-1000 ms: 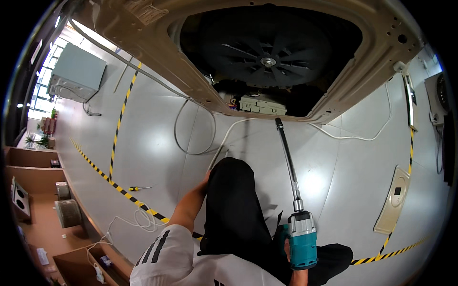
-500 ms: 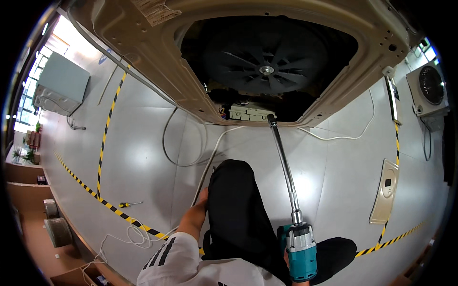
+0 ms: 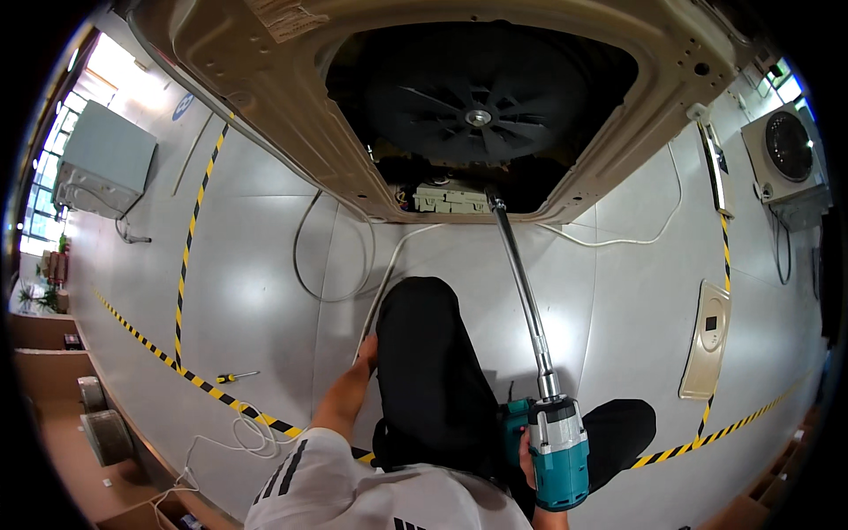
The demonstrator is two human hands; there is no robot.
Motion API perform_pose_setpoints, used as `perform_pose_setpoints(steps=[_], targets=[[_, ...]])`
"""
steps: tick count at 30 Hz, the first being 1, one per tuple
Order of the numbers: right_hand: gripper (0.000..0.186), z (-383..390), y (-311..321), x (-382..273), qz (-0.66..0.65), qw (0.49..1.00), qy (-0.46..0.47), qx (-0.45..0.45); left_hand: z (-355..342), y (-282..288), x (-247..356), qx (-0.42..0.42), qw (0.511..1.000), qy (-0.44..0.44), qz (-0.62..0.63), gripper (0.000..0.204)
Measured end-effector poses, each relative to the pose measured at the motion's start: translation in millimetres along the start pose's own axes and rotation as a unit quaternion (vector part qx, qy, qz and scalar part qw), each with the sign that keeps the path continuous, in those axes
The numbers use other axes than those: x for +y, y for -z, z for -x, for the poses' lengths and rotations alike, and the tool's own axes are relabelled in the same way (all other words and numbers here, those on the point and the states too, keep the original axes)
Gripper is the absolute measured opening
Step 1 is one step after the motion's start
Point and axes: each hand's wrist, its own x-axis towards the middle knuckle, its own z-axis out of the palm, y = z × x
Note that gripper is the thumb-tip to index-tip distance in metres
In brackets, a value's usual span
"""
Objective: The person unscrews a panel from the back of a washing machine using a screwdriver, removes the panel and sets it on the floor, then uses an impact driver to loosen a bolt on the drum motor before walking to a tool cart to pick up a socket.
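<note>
As I look down through the head view, the teal-and-silver power driver (image 3: 559, 455) sits at the lower right, before the bent legs in black trousers (image 3: 433, 362) and above the grey tiled floor (image 3: 256, 305). My right hand (image 3: 527, 457) has its grip curled round the driver's handle, though the tool's body hides part of the fingers. From its nose a long chrome extension bar (image 3: 523, 283) slants up and slightly left, its dark-ended socket (image 3: 497, 205) overlapping the lower rim of the wide cut-out in the tan metal casing (image 3: 225, 106). I cannot tell whether the socket touches anything. Just left of it lies a pale ribbed plastic box (image 3: 449, 200); above, a large black spoked wheel (image 3: 424, 93) carries a silver bolt (image 3: 478, 117) at its centre. My left hand (image 3: 368, 351) is beside the knee, near a whitish cable (image 3: 385, 281); the knee hides some of it, so I cannot tell how far that grip is closed or what it holds. Further left, a yellow-and-black screwdriver (image 3: 232, 378) lies near yellow-and-black striped tape (image 3: 185, 274). Well to the right rests a beige rectangular panel (image 3: 705, 358).
</note>
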Motion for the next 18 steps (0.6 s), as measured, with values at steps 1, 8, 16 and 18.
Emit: perform_pose_setpoints(steps=[1, 8, 16, 18], targets=[[0.009, -5, 5, -3, -0.003, 1.0, 0.012, 0.003, -1, 7, -15, 0.053, 0.997, -0.012, 0.058, 0.028], [0.013, -4, -15, 3, -0.497, 0.838, -0.212, -0.083, 14, 150, 277, 0.277, 0.921, -0.2, 0.189, 0.026], [0.02, 17, -61, 8, -0.278, 0.959, -0.046, 0.003, 51, 202, 493, -0.223, 0.74, -0.171, 0.612, 0.042], [0.025, 8, -50, 1, -0.228, 0.974, 0.012, 0.002, 46, 207, 507, -0.268, 0.694, -0.144, 0.653, 0.046]])
